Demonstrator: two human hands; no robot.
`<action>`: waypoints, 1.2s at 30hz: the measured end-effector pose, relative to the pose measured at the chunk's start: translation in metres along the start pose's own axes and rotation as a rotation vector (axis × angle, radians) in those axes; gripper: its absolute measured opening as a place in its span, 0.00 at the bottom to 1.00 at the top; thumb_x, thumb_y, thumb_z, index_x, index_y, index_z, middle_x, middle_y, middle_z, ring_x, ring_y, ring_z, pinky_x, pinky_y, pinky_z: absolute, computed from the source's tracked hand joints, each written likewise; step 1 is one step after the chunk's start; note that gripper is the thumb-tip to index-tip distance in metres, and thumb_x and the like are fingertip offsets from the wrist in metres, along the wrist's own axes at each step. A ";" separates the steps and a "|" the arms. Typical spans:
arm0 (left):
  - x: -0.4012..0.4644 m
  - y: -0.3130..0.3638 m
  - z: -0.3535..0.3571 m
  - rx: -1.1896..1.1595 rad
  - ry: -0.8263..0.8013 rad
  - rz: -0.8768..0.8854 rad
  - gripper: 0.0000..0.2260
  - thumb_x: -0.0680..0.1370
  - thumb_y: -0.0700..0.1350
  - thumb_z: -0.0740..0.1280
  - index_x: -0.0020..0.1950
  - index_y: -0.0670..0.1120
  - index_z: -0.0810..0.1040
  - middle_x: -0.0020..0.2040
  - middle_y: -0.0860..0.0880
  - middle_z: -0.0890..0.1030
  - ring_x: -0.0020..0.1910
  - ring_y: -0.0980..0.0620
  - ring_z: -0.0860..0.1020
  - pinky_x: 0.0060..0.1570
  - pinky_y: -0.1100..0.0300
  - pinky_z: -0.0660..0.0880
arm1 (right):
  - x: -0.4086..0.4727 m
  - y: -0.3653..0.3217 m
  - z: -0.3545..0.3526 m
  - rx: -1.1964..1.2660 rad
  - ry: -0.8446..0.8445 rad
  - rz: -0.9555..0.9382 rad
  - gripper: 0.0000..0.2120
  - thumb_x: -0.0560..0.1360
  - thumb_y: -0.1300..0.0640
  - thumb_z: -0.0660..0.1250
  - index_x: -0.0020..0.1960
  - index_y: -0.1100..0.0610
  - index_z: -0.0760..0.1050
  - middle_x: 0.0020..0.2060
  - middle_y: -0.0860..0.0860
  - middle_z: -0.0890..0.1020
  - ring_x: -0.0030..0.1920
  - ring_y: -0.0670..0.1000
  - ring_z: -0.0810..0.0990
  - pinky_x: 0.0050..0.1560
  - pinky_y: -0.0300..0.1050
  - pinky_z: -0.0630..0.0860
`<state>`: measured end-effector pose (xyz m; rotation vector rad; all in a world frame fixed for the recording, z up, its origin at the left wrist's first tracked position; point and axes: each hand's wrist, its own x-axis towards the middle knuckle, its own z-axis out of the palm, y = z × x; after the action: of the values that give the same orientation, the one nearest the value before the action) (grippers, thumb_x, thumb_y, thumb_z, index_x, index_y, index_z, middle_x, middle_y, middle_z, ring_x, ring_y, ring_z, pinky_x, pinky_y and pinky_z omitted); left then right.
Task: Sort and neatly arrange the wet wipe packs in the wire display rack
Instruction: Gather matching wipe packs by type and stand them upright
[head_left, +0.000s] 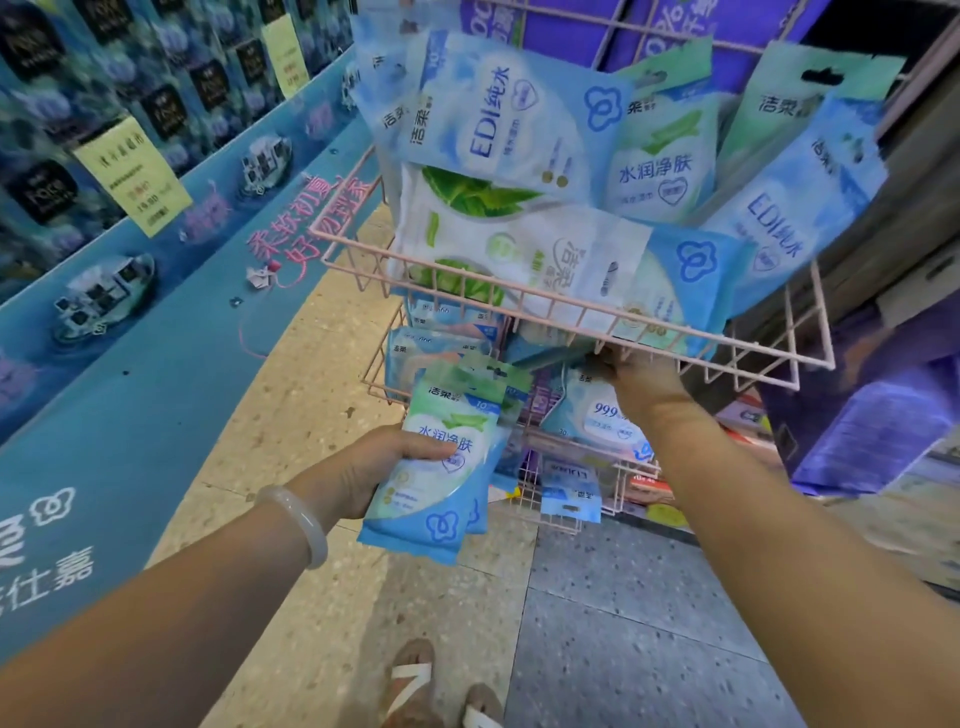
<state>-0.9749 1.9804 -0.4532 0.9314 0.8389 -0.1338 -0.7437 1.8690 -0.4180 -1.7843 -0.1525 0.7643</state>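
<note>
A pink wire display rack (571, 306) has tiered baskets. Its top basket holds several wet wipe packs: a blue EDI pack (498, 119), a white pack with green leaves (498, 244), and green-topped packs (665, 156). My left hand (363, 467) grips a small stack of green-and-blue wipe packs (441, 467) in front of the lower baskets. My right hand (634, 379) reaches under the top basket's front rim, its fingers around a bluish pack (550, 353) there; the fingertips are hidden.
Lower baskets hold more blue packs (447, 343) and a white-blue pack (602, 415). A blue promotional display (156, 312) runs along the left. Purple boxes (872, 426) stand at the right. My sandalled feet (441, 691) stand on the speckled floor.
</note>
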 end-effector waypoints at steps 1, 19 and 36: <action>-0.001 0.000 -0.001 0.001 -0.004 -0.005 0.06 0.71 0.39 0.66 0.43 0.41 0.82 0.36 0.42 0.85 0.31 0.45 0.83 0.32 0.57 0.80 | -0.005 -0.003 -0.005 0.135 -0.048 -0.055 0.13 0.80 0.64 0.52 0.61 0.62 0.70 0.61 0.62 0.75 0.60 0.62 0.75 0.61 0.55 0.73; -0.005 -0.024 0.035 0.041 0.070 0.006 0.05 0.73 0.39 0.66 0.42 0.39 0.81 0.33 0.42 0.84 0.28 0.46 0.82 0.28 0.59 0.79 | -0.091 0.082 -0.099 0.568 -0.359 0.211 0.15 0.65 0.60 0.65 0.52 0.59 0.76 0.40 0.54 0.86 0.39 0.51 0.85 0.35 0.45 0.82; -0.032 -0.034 0.087 0.034 -0.050 0.007 0.16 0.63 0.40 0.70 0.50 0.38 0.81 0.41 0.38 0.84 0.34 0.42 0.83 0.33 0.53 0.80 | -0.120 0.049 -0.094 0.292 -0.388 0.043 0.05 0.74 0.63 0.63 0.48 0.56 0.75 0.36 0.50 0.86 0.34 0.48 0.84 0.28 0.40 0.78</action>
<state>-0.9618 1.8865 -0.4269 0.9592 0.7890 -0.1651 -0.7967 1.7197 -0.3967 -1.3551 -0.2464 1.1016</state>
